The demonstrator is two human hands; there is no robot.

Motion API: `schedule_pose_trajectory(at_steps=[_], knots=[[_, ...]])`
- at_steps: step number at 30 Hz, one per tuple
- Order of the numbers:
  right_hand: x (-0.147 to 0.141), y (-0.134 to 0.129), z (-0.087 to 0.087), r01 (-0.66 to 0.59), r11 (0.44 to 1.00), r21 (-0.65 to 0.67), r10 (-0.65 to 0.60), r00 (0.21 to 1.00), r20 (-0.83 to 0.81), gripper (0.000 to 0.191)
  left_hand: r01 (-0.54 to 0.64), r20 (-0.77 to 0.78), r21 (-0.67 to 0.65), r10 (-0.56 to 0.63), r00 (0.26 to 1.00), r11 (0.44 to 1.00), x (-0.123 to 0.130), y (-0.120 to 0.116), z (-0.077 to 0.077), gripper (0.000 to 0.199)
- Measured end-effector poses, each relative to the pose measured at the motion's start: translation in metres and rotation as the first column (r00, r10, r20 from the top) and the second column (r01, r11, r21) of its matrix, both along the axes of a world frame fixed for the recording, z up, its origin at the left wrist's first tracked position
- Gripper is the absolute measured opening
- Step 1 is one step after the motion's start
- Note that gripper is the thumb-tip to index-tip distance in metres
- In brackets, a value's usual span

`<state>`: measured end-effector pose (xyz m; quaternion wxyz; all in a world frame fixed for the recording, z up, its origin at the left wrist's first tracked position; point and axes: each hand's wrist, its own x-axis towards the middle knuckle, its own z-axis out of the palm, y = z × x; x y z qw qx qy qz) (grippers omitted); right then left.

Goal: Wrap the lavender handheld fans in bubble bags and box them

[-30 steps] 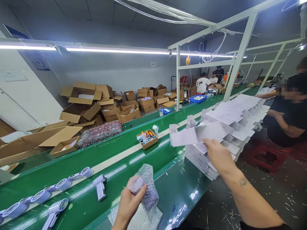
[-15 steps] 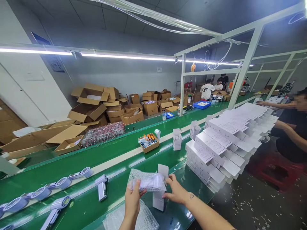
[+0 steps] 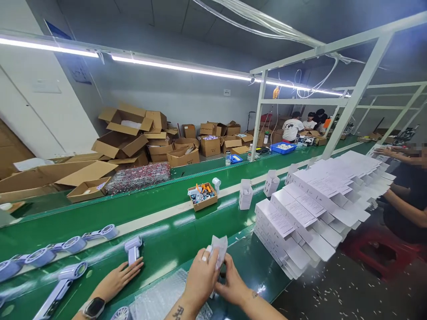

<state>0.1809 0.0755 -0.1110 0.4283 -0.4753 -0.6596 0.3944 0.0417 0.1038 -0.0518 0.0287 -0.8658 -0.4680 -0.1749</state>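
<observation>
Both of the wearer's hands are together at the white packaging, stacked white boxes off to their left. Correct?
No: the stacked white boxes are off to their right, as the head view shows. The left hand and right hand are together at the white packaging.

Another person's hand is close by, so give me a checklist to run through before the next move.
1. Left hand gripping the white item: ok, fingers curled around it.
2. Right hand holding firmly: cannot tell, its grip is partly hidden.
3. Other person's hand apart from both: ok, it is at the pale purple device.
4. Bubble wrap near the left forearm: ok, lying on the table.
5. Stack of white cartons standing: ok, though flaps stick out.
</observation>
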Motion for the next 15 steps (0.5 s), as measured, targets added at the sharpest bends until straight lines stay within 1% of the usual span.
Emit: schedule_pose_trajectory(at_steps=[1,3,5,6,8,10,11,13,14,15], knots=[[0.000,0.000,-0.002,-0.017,1.000,0.008,0.017,1.000,0.007,0.077,0.024,0.001,-0.005,-0.024,1.000,1.000,-0.005,-0.004,-0.008,0.041],[0.000,0.000,-0.006,-0.068,0.997,0.030,0.067,0.996,0.051,0.080,0.026,-0.010,-0.074,-0.027,1.000,0.997,-0.013,-0.011,-0.025,0.046],[0.000,-0.001,-0.010,-0.099,0.995,0.017,0.097,0.991,0.090,0.083,-0.002,-0.044,-0.196,-0.007,0.999,0.981,-0.018,-0.017,-0.035,0.055],[0.000,-0.002,-0.011,-0.108,0.994,0.000,0.107,0.988,0.109,0.085,-0.016,-0.062,-0.260,0.000,0.998,0.965,-0.019,-0.018,-0.038,0.059],[-0.001,-0.001,-0.008,-0.113,0.993,-0.036,0.117,0.984,0.134,0.084,-0.040,-0.082,-0.355,0.012,0.997,0.934,-0.017,-0.019,-0.037,0.062],[-0.001,0.005,0.001,-0.102,0.993,-0.062,0.109,0.987,0.118,0.076,-0.056,-0.054,-0.385,0.039,0.998,0.921,-0.016,-0.017,-0.030,0.060],[0.001,0.012,0.009,-0.087,0.994,-0.073,0.093,0.992,0.086,0.070,-0.071,-0.011,-0.377,0.072,0.997,0.923,-0.017,-0.016,-0.026,0.056],[0.008,0.032,0.030,-0.043,0.994,-0.102,0.045,0.999,0.011,0.060,-0.108,0.143,-0.339,0.165,0.976,0.935,-0.023,-0.014,-0.017,0.046],[0.014,0.047,0.043,-0.004,0.992,-0.124,0.002,1.000,-0.019,0.056,-0.129,0.245,-0.322,0.214,0.946,0.938,-0.028,-0.014,-0.013,0.042],[0.022,0.064,0.055,0.027,0.991,-0.129,-0.029,0.999,-0.013,0.058,-0.146,0.348,-0.324,0.262,0.900,0.935,-0.033,-0.015,-0.009,0.040]])
